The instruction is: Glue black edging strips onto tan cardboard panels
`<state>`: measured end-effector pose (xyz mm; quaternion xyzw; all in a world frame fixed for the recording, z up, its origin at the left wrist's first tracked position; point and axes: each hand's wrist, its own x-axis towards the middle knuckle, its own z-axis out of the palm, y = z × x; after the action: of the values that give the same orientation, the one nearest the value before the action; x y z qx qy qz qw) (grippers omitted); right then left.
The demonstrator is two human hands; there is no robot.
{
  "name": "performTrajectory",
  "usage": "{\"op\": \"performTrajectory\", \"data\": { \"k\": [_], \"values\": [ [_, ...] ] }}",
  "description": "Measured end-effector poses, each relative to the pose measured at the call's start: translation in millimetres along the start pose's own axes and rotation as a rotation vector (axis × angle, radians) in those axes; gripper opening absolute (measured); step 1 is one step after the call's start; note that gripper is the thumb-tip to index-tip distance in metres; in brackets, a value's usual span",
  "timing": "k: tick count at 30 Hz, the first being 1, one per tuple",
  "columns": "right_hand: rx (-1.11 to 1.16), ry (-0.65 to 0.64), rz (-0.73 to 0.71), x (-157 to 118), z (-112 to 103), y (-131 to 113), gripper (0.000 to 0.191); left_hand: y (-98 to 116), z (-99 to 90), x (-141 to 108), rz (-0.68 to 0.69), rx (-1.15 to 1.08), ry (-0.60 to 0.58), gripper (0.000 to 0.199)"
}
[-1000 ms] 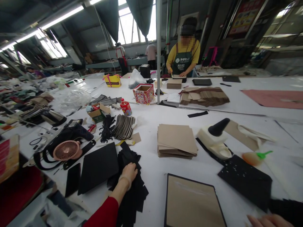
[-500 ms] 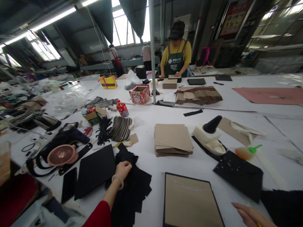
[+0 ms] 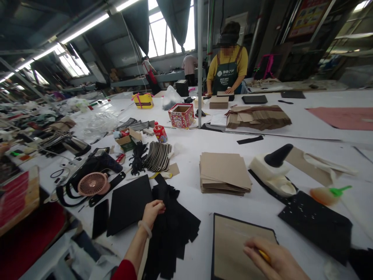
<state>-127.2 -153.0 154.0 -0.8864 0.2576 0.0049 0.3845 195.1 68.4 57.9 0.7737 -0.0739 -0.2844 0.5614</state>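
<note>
My left hand (image 3: pixel 154 212), with a pale bracelet at the wrist, is closed in a pinch over the left side of a fanned pile of black strips (image 3: pixel 177 221). What its fingers hold, if anything, is hidden. Left of it lies a flat black panel (image 3: pixel 129 204). My right hand (image 3: pixel 271 256) is closed around a thin tool with a yellow handle (image 3: pixel 264 256); its working end cannot be seen. That hand hovers over or rests on a grey-brown board with a black border (image 3: pixel 230 237); I cannot tell which.
A stack of brown boards (image 3: pixel 223 171) stands ahead. To the right are a white holder with a black cone (image 3: pixel 271 171), a black sheet (image 3: pixel 317 221) and a green-handled brush (image 3: pixel 339 190). A pink fan (image 3: pixel 93 183) sits left. A co-worker (image 3: pixel 227 70) stands across the table.
My right hand has come in from the lower right edge to above the bordered board, the yellow handle now showing. My left hand stays by the black strips. The view has turned slightly left.
</note>
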Motion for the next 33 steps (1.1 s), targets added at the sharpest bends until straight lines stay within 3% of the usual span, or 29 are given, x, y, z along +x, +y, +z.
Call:
{"op": "performTrajectory", "data": {
  "k": [4, 7, 9, 12, 15, 17, 19, 20, 22, 24, 26, 28, 33],
  "values": [
    [0.025, -0.055, 0.050, 14.7, 8.7, -38.6, 0.032, 23.4, 23.7, -37.9, 0.099, 0.015, -0.037, 0.020],
    [0.095, -0.062, 0.078, 19.4, 13.0, -67.1, 0.038, 37.4, 60.6, -85.8, 0.187, 0.046, -0.062, 0.017],
    [0.155, -0.046, 0.050, 18.6, 16.4, -77.8, 0.040, 42.6, 88.5, -120.1, 0.318, 0.094, -0.055, 0.015],
    [0.152, -0.004, -0.076, 10.8, 21.1, -74.1, 0.016, 42.9, 122.4, -160.0, 0.482, 0.114, -0.036, 0.010],
    [0.091, 0.023, -0.184, -5.1, 20.3, -54.8, 0.020, 34.6, 136.7, -173.4, 0.581, 0.131, -0.049, 0.006],
    [0.108, -0.007, -0.238, -18.2, 14.9, -42.1, 0.019, 27.8, 136.2, -167.9, 0.638, 0.152, -0.111, 0.028],
    [0.188, -0.073, -0.279, -31.2, 5.8, -32.8, 0.023, 25.0, 132.7, -156.8, 0.684, 0.168, -0.342, 0.066],
    [0.244, -0.107, -0.277, -37.2, 0.3, -29.0, 0.026, 26.1, 131.5, -151.2, 0.672, 0.188, -0.522, 0.076],
    [0.320, -0.136, -0.200, -48.0, -11.6, -20.7, 0.031, 32.8, 131.9, -142.9, 0.504, 0.282, -0.840, 0.069],
    [0.326, -0.096, -0.036, -56.0, -22.2, -7.5, 0.033, 41.0, 136.9, -138.4, 0.224, 0.354, -0.976, 0.048],
    [0.315, -0.008, 0.157, -60.1, -28.2, 13.2, 0.033, 44.1, 145.1, -134.5, 0.029, 0.298, -0.991, 0.039],
    [0.341, 0.071, 0.308, -59.4, -27.9, 40.1, 0.033, 38.6, 154.5, -127.8, -0.059, 0.177, -0.973, 0.039],
    [0.266, 0.140, 0.469, -38.8, -8.5, 105.0, 0.031, 4.0, 179.4, -98.9, -0.192, 0.134, -0.746, 0.045]
  ]
}}
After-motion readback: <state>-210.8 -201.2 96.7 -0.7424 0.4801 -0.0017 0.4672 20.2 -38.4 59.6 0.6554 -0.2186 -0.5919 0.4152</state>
